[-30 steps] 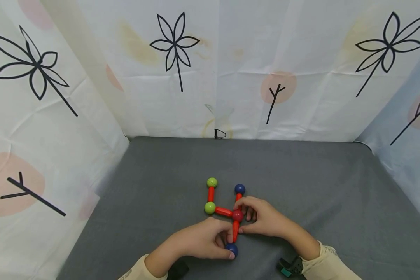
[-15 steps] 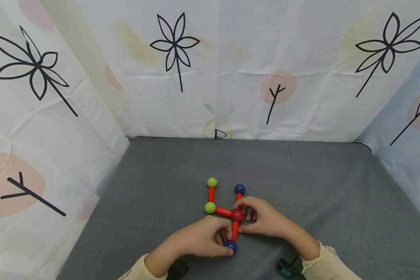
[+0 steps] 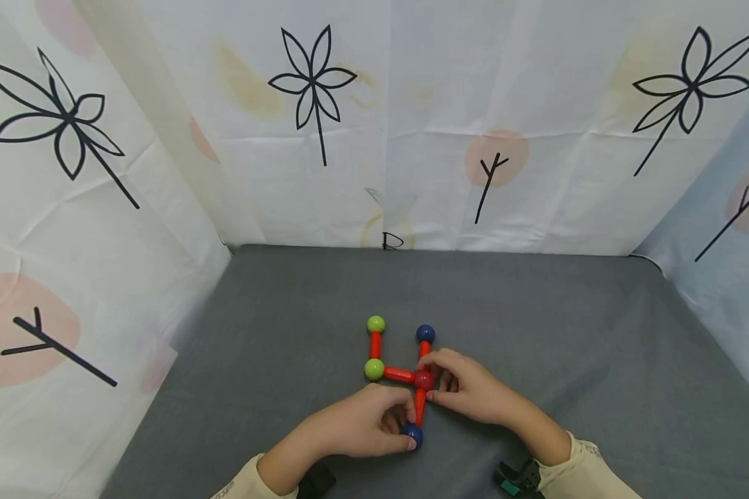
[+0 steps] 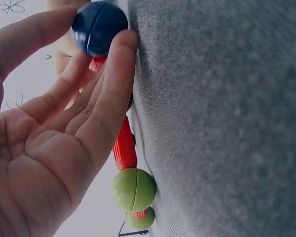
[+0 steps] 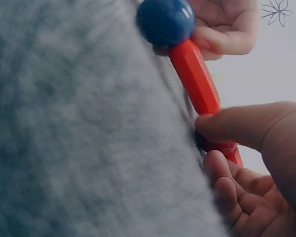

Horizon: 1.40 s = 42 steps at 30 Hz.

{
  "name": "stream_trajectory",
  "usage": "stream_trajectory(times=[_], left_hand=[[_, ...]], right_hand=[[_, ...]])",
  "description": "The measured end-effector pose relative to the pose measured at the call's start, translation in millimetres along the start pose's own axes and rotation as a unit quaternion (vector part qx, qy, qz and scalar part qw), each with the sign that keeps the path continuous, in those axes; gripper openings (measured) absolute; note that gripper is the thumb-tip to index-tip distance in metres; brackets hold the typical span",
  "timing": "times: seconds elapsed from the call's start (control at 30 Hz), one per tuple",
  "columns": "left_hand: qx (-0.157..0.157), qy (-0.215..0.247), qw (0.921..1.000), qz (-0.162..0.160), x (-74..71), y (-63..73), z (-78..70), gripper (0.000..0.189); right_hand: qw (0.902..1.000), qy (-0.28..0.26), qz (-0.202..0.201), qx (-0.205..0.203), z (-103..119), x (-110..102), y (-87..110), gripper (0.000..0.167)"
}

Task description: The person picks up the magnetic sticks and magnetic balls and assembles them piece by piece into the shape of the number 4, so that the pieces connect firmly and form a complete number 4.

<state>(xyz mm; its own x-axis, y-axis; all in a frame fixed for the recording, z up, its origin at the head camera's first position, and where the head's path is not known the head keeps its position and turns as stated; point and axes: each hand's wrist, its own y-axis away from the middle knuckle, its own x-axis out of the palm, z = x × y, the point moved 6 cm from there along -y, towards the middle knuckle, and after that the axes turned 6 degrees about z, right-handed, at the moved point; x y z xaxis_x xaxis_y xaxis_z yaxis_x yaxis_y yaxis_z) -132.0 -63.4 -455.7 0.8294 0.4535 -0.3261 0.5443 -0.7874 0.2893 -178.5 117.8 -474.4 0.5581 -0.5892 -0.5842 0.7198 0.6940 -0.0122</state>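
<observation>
A magnetic ball-and-rod figure lies on the grey cloth in the head view. Red rods join a red ball, a far blue ball, a near blue ball and two green balls. My left hand pinches the near blue ball between thumb and fingers, as the left wrist view confirms. My right hand holds the red ball from the right, thumb on its near side. In the right wrist view that ball is mostly covered by the thumb and fingers.
Grey cloth covers the table around the figure. Patterned white curtains stand at its back and sides. A dark wrist device sits by the right sleeve.
The near blue ball has shifted slightly away from the person, with the left hand still on it. The right thumb has moved from beside the near rod to the red ball. The figure slid slightly away.
</observation>
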Motion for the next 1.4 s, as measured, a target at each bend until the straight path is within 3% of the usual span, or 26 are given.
stream_trajectory(times=[0.4,0.5,0.57,0.67,0.77,0.87,1.1,1.23,1.4], left_hand=[[0.005,-0.006,0.9995,-0.030,-8.7,0.1,3.4,0.018],[0.001,-0.036,0.9968,-0.071,-19.9,1.7,5.6,0.020],[-0.004,-0.073,0.9897,-0.123,-32.0,4.8,6.7,0.021],[-0.023,-0.133,0.9686,-0.208,-51.8,11.9,7.9,0.021],[-0.046,-0.177,0.9495,-0.254,-64.0,17.7,9.8,0.022],[-0.059,-0.194,0.9440,-0.261,-68.3,18.5,14.0,0.024],[-0.030,-0.190,0.9436,-0.270,-67.6,16.0,14.7,0.020],[-0.032,-0.183,0.9450,-0.269,-67.9,14.4,16.8,0.019],[-0.039,-0.177,0.9475,-0.264,-69.3,10.8,18.9,0.020]], right_hand=[[0.9997,0.005,-0.019,0.016,0,-2,-1.4,0.040],[0.9997,0.003,-0.020,0.017,0,-1,-1.5,0.036],[0.9996,0.002,-0.019,0.019,0,-1,-1.7,0.034],[0.9995,0.001,-0.019,0.024,0,-1,-1.9,0.034],[0.9994,0.001,-0.018,0.029,-1,-1,-1.9,0.033],[0.9994,0.000,-0.017,0.031,-2,-1,-1.7,0.032],[0.9997,0.002,-0.019,0.014,-1,-4,-2.0,0.031],[0.9997,0.006,-0.024,0.008,1,-5,-2.2,0.032],[0.9980,-0.003,-0.050,0.039,1,-4,-3.3,0.035]])
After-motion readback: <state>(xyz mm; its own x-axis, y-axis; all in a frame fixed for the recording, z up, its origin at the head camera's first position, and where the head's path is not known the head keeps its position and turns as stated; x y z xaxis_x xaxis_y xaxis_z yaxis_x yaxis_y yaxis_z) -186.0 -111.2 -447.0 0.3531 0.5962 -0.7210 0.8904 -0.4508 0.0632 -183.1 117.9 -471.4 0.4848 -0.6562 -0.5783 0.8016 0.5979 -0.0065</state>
